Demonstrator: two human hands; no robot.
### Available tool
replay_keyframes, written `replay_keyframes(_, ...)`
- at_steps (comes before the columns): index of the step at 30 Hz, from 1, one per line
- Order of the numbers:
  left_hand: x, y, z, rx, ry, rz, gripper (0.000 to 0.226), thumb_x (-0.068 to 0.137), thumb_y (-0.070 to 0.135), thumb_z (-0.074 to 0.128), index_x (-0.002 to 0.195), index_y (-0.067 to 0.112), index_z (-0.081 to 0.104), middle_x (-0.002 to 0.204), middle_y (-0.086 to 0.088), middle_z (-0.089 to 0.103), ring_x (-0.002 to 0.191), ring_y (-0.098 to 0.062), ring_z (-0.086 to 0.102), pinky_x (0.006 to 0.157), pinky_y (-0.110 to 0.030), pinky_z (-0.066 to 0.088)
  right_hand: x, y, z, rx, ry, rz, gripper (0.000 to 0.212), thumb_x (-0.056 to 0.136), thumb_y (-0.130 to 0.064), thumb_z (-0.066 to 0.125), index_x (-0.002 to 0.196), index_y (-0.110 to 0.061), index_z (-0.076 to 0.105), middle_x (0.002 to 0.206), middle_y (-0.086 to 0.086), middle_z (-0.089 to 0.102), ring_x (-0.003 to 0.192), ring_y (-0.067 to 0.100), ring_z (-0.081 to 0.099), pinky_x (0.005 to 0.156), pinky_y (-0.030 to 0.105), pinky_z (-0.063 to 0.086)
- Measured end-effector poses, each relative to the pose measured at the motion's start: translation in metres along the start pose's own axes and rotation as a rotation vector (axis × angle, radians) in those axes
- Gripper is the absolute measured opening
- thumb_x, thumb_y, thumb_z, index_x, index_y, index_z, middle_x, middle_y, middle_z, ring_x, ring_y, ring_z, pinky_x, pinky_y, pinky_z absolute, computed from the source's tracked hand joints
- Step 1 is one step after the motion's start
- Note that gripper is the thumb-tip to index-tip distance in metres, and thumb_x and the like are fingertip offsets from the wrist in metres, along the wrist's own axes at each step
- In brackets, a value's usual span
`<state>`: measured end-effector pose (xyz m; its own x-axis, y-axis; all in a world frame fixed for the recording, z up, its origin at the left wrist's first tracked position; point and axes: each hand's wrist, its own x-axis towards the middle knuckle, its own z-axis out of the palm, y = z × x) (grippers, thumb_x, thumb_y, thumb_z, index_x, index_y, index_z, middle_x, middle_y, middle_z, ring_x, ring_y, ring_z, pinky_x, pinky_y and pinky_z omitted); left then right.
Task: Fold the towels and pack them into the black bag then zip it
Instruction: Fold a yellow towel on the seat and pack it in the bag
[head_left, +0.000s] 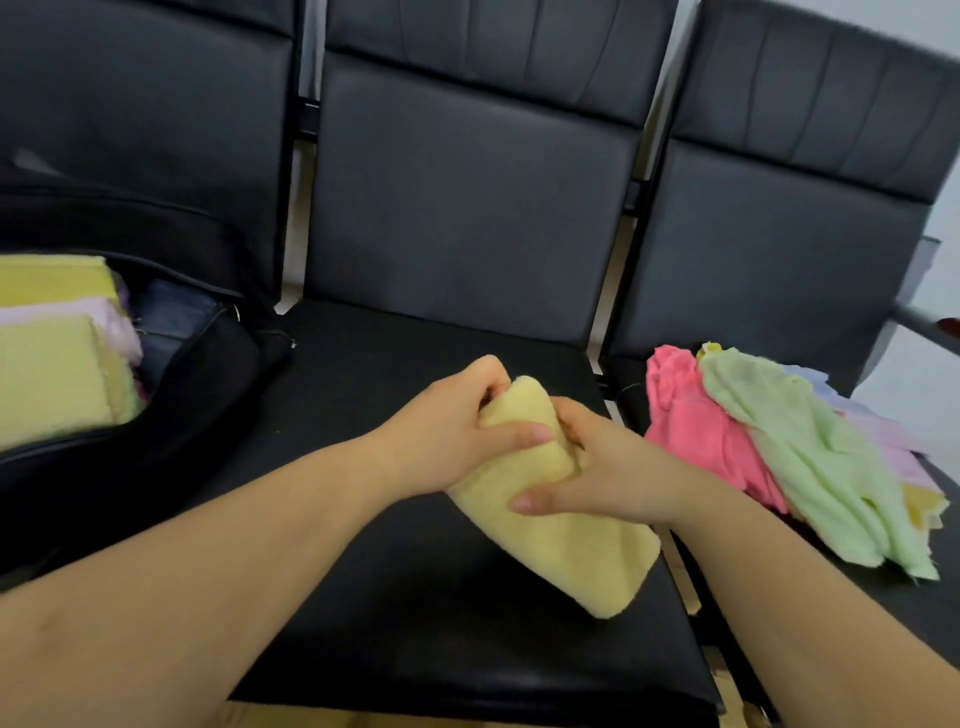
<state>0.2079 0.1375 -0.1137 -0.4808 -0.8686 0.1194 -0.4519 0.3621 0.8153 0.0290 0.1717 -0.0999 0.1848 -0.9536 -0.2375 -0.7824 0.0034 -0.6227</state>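
A folded yellow towel (576, 551) lies slantwise on the middle black chair seat (415, 597). My left hand (447, 436) grips its upper end from the left, thumb across the cloth. My right hand (602, 473) grips the same end from the right, thumb on top. The open black bag (208, 384) sits on the left chair, with folded yellow towels (52, 374) and a pale pink one stacked inside it. A heap of unfolded towels lies on the right chair: a pink towel (696, 431), a light green towel (810, 457), and lilac and yellow ones beneath.
Three black padded chairs stand side by side with tall backrests (467, 208). Narrow gaps separate the seats. A grey armrest (919, 317) juts out at the far right. A white wall shows at the upper right.
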Motion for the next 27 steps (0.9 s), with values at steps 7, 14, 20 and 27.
replay_keyframes(7,-0.025,0.000,-0.038,0.025,0.177,0.036,0.034,0.079,0.049,0.068,0.094,0.033,0.042,0.075,0.009,0.045,0.066,-0.007,0.042,0.060,-0.024,0.035,0.012,-0.009,0.024,-0.002,-0.116,0.081,0.039,0.075,-0.039,0.077,0.110,-0.033,0.061,0.106,-0.012,0.068,0.098,0.005,0.064,0.090,0.030,0.051)
replay_keyframes(14,-0.058,-0.030,-0.095,0.221,0.261,-0.092,0.046,0.085,0.057,0.056,0.126,0.035,0.053,0.128,0.010,0.051,0.118,-0.011,0.045,0.098,-0.032,0.040,0.030,-0.034,0.049,-0.130,-0.065,0.032,0.033,0.080,-0.044,0.071,0.109,-0.034,0.059,0.102,-0.013,0.067,0.092,0.004,0.064,0.085,0.031,0.054)
replay_keyframes(20,-0.084,-0.050,-0.142,0.271,0.537,-0.273,0.052,0.086,0.064,0.048,0.099,0.015,0.056,0.093,0.000,0.058,0.092,-0.019,0.054,0.074,-0.031,0.041,0.055,-0.105,0.041,-0.120,0.027,-0.079,0.028,0.074,-0.034,0.078,0.094,-0.018,0.067,0.086,0.000,0.072,0.078,0.015,0.069,0.076,0.038,0.056)
replay_keyframes(27,-0.127,-0.077,-0.199,0.097,0.895,-0.320,0.052,0.080,0.065,0.053,0.080,0.014,0.045,0.082,0.006,0.041,0.072,-0.010,0.041,0.065,-0.027,0.028,0.092,-0.203,0.042,-0.084,0.008,-0.238,0.024,0.076,-0.028,0.076,0.096,-0.021,0.065,0.091,-0.003,0.070,0.083,0.012,0.067,0.073,0.031,0.055)
